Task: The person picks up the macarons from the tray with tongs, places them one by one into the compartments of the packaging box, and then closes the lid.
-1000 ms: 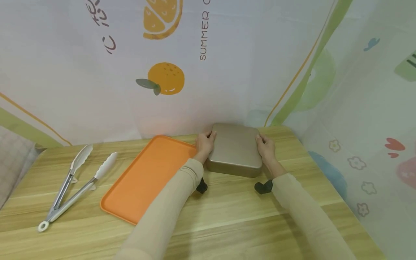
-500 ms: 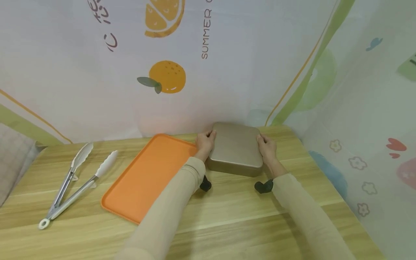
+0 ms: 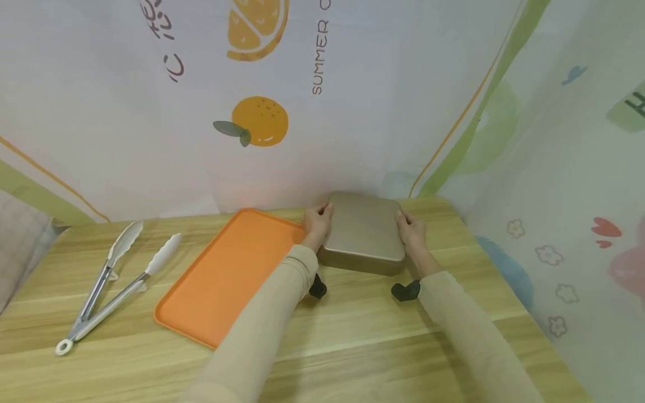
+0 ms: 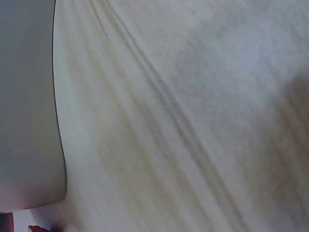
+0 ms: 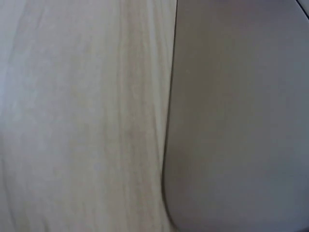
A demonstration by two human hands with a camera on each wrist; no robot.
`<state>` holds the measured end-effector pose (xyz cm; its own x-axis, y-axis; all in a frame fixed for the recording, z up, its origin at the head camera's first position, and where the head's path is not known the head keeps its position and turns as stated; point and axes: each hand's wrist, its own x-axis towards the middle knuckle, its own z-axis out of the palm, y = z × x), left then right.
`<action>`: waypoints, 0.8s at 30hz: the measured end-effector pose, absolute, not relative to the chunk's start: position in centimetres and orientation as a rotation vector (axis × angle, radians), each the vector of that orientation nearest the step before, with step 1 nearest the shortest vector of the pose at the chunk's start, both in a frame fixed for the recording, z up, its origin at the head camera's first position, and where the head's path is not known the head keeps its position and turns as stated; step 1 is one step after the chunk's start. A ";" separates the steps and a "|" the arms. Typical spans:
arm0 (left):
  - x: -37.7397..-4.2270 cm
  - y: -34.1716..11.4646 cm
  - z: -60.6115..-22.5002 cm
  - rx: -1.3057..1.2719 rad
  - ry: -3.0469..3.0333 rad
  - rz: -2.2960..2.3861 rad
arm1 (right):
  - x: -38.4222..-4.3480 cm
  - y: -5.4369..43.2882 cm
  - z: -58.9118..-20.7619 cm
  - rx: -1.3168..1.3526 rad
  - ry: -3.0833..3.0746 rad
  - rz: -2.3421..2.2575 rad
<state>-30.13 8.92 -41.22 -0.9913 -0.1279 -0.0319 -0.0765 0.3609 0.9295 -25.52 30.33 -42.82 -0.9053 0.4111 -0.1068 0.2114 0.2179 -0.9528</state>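
Note:
A square, champagne-coloured baking pan (image 3: 361, 224), flat face up, sits at the back of the table. My left hand (image 3: 316, 225) grips its left side, thumb at the top edge. On the opposite side, my right hand (image 3: 412, 230) holds the pan the same way. The fingers beneath the sides are hidden in the head view. In the left wrist view the smooth wall of the pan (image 4: 29, 106) fills the left edge, with a bit of fingertip (image 4: 36, 228) at the bottom. The right wrist view shows the pan (image 5: 236, 116) beside bare wood grain.
An orange tray (image 3: 232, 274) lies left of the pan, partly under my left forearm. Farther left are spread tongs (image 3: 101, 296) with white tips. A printed curtain (image 3: 353, 140) hangs behind the wooden table (image 3: 363, 347) and along its right side.
Both hands keep their grip on the pan, which stays in the same place. Only the head view shifts slightly.

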 end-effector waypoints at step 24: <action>-30.4 5.8 -38.5 -0.042 -2.745 -1.926 | -24.9 33.0 -39.9 -0.350 -2.504 1.871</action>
<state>-30.40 5.77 -38.49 -0.9774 0.1406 -0.1576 -0.1004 0.3475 0.9323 -24.85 33.03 -39.89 -0.9752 0.1747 -0.1356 0.1796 0.2676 -0.9466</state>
